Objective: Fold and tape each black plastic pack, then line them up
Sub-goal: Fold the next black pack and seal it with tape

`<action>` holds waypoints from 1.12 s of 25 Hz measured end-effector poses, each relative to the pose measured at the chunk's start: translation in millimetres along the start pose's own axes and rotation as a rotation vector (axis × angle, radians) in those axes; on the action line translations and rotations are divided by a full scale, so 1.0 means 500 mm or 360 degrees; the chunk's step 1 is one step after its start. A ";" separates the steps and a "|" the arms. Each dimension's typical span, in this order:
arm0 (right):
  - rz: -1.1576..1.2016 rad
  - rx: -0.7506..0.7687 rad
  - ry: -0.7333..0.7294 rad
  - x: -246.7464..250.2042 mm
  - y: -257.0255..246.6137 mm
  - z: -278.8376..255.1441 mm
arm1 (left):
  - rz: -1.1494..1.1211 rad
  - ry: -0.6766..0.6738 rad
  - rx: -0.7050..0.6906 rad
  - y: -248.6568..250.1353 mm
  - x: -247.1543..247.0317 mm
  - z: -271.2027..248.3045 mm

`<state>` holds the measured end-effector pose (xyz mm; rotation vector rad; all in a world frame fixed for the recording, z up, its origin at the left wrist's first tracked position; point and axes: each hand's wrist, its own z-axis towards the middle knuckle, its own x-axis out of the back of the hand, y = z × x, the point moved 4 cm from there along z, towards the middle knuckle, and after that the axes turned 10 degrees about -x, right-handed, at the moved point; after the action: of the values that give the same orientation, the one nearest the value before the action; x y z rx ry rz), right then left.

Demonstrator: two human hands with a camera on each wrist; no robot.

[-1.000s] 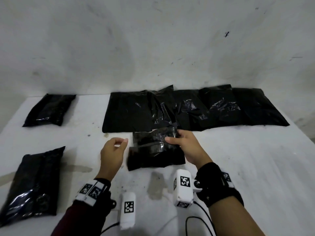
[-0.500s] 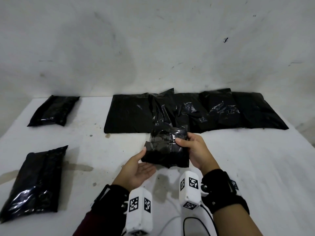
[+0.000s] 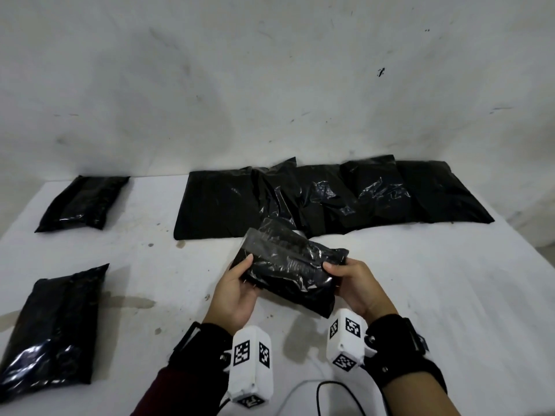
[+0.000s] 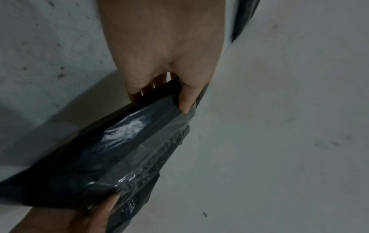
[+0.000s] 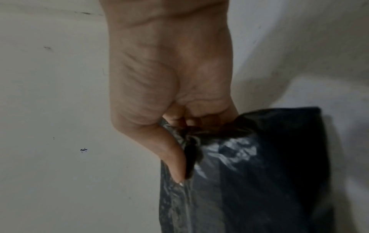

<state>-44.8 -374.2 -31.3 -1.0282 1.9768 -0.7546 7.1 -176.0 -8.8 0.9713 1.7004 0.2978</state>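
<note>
there, both hands, left hand (image 3: 235, 291) and right hand (image 3: 359, 288), pinched the folded black pack (image 3: 288, 267) by its ends above the table (image 3: 420, 295).

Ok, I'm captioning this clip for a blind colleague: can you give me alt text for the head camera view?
Two hands hold a folded black plastic pack above a white table, the left hand gripping one end and the right hand the other. Two packs lie at the left, and a row of overlapping black packs lies along the wall.
</note>
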 end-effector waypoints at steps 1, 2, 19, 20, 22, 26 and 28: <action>-0.0099 -0.0056 0.0058 0.004 0.004 -0.003 | 0.0049 -0.0026 -0.0051 0.000 0.005 0.001; -0.0212 -0.0090 0.0114 0.009 0.005 -0.004 | 0.0096 -0.0043 -0.0117 0.002 0.008 0.000; -0.1258 0.0176 -0.0220 -0.210 -0.144 0.023 | 0.0785 -0.0374 -0.0553 0.112 -0.002 0.000; -0.1277 0.0138 -0.0260 -0.206 -0.136 0.026 | 0.0771 -0.0372 -0.0549 0.112 -0.002 -0.001; -0.1297 0.0087 -0.0389 -0.202 -0.112 0.030 | 0.0743 -0.0357 -0.0527 0.111 0.000 -0.001; -0.1089 0.0182 -0.0493 -0.202 -0.082 0.038 | 0.0675 -0.0341 -0.0344 0.115 -0.003 -0.006; -0.1088 0.0223 -0.0497 -0.204 -0.076 0.045 | 0.0574 -0.0249 -0.0169 0.122 0.001 -0.001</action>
<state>27.6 -309.4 22.4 -1.6467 1.2788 -0.9963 34.3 -137.1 29.5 1.1884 1.3496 0.5289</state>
